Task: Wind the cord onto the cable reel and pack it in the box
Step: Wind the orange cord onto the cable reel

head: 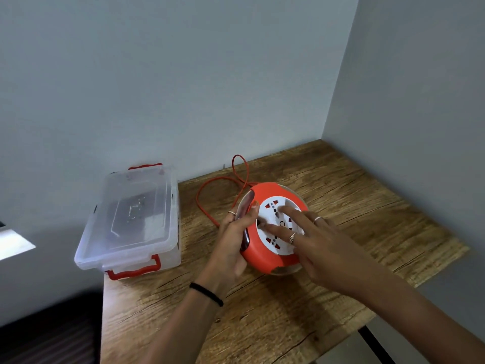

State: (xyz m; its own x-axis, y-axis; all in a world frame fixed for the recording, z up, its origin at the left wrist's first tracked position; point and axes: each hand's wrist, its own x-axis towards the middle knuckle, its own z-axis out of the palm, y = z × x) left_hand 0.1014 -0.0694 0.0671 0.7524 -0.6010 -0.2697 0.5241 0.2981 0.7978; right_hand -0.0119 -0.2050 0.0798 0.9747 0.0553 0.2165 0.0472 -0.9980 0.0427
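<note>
An orange cable reel [265, 254] with a white socket face lies tilted on the wooden table [354, 206]. My left hand [236, 237] grips its left rim, thumb on the orange edge. Straight fingers of my right hand [315, 240] rest on the white socket face. A loose red cord [207, 203] runs from the reel's far side in loops toward the wall. The clear plastic box [128, 222] with red latches stands at the table's left edge, its lid on.
Grey walls close in behind the table and on its right. The table's front and right edges drop off near a black frame leg [375, 345]. A dark area lies on the floor at lower left.
</note>
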